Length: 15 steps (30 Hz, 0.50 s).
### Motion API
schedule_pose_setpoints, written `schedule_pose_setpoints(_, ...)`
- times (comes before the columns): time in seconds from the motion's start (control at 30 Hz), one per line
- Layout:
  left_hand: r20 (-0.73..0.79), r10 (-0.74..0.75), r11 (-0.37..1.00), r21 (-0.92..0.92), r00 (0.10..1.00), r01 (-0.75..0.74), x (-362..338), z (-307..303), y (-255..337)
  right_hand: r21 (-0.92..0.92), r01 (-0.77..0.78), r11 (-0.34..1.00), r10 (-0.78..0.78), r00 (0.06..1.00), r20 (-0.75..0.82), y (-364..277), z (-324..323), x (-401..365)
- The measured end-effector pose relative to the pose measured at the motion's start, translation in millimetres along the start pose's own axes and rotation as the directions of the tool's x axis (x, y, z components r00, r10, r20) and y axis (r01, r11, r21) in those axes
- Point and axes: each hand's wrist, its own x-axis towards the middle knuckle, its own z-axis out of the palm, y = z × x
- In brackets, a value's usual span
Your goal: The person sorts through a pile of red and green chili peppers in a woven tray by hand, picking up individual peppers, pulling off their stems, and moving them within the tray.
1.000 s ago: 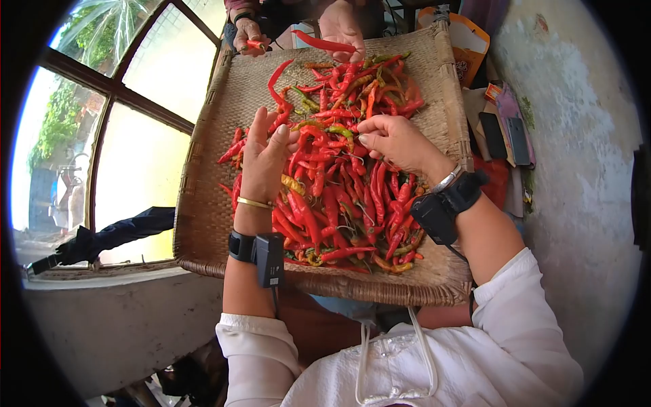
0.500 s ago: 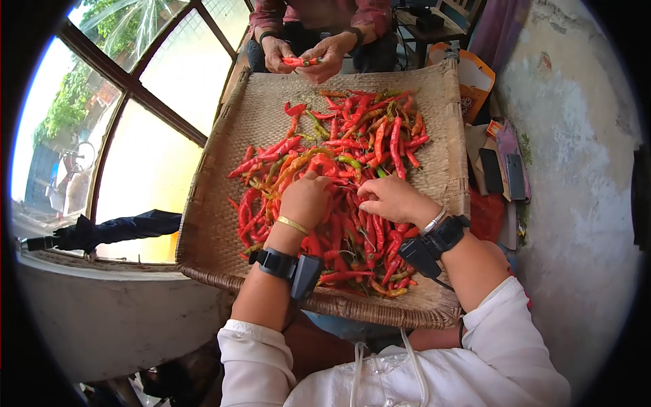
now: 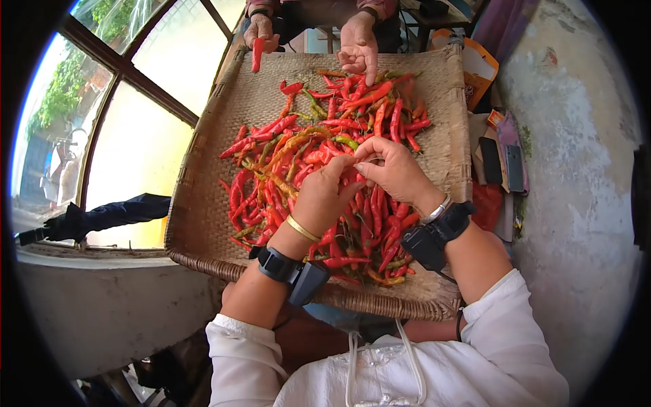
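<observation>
1. Head: left hand and right hand meet fingertip to fingertip, pinched shut over the chilies; what's pinched is hidden.
2. Tray spans the lap, pile reachable; co-worker's hand grips one chili.

Whether anything is held between the left hand and right hand cannot be told. Some chillies are hidden beneath them. The co-worker is cut off by the top edge.
</observation>
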Motion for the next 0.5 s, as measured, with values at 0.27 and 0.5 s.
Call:
schedule_pose_setpoints(0.27, -0.337, -0.049, 0.975, 0.189, 0.940, 0.118, 2.5, -30.7, -12.2, 0.081, -0.075, 0.994, 0.078, 0.996, -0.043, -19.4, -39.7, 4.6)
schedule_pose_setpoints(0.5, 0.010, -0.333, 0.719, 0.649, 0.943, 0.247, -0.7, -20.3, -9.4, 0.011, 0.003, 1.000, -0.002, 1.000, -0.022, -3.5, -22.7, 13.3)
